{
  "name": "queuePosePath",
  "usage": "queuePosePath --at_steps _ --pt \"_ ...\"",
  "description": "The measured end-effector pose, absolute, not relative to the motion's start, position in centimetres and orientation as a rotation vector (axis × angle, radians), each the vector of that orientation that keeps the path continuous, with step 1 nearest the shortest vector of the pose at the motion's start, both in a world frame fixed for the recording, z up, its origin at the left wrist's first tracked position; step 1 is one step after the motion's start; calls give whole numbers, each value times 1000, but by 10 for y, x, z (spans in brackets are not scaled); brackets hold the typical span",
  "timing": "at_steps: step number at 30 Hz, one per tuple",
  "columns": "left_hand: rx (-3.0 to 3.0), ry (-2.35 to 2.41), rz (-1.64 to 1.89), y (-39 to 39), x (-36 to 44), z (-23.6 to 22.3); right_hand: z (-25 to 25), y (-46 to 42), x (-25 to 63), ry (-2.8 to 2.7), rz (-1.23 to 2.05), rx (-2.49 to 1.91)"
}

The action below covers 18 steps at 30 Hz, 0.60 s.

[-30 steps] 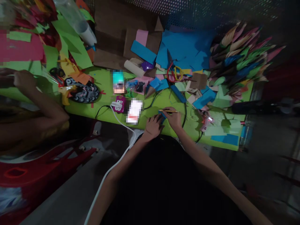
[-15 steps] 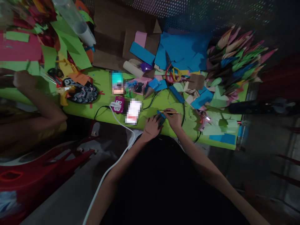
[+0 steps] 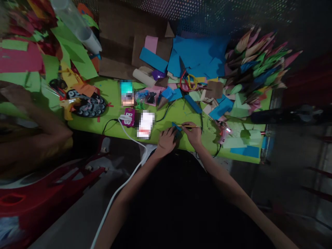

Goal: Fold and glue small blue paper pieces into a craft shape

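Note:
A small blue piece of paper [image 3: 177,127] lies at the table's front edge, mostly hidden under my left hand [image 3: 167,139]. The fingers of that hand are stretched out and rest on it. My right hand [image 3: 194,133] pinches a yellowish pencil [image 3: 188,126], its tip pointing left toward the paper. Left of my hands, a phone [image 3: 146,124] with a blurred bright screen lies on the green tabletop [image 3: 160,129]. To the right is a pink glue gun [image 3: 223,134].
A magenta power strip [image 3: 128,117] has a white cable plugged in. Behind my hands lie scissors [image 3: 187,81], blue sheets [image 3: 204,52] and paper scraps. Several paper cones [image 3: 259,62] are heaped at right. Another person's arm [image 3: 44,117] reaches in at left.
The view has shifted slightly, so the table's things sit a little further left. The pencil tip has moved slightly over the blue paper. My left hand stays on the paper.

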<state>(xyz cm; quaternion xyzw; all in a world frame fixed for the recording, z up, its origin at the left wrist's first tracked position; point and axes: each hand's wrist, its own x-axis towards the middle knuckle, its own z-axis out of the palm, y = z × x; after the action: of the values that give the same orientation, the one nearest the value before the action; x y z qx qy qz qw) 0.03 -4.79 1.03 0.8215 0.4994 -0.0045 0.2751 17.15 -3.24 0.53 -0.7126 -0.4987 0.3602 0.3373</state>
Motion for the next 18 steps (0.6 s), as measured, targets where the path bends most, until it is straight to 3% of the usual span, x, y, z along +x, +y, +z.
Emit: queuePosePath --at_steps 18 --pt "2231 1343 0 -50 -3 2 1 -54 186 -1189 962 -1867"
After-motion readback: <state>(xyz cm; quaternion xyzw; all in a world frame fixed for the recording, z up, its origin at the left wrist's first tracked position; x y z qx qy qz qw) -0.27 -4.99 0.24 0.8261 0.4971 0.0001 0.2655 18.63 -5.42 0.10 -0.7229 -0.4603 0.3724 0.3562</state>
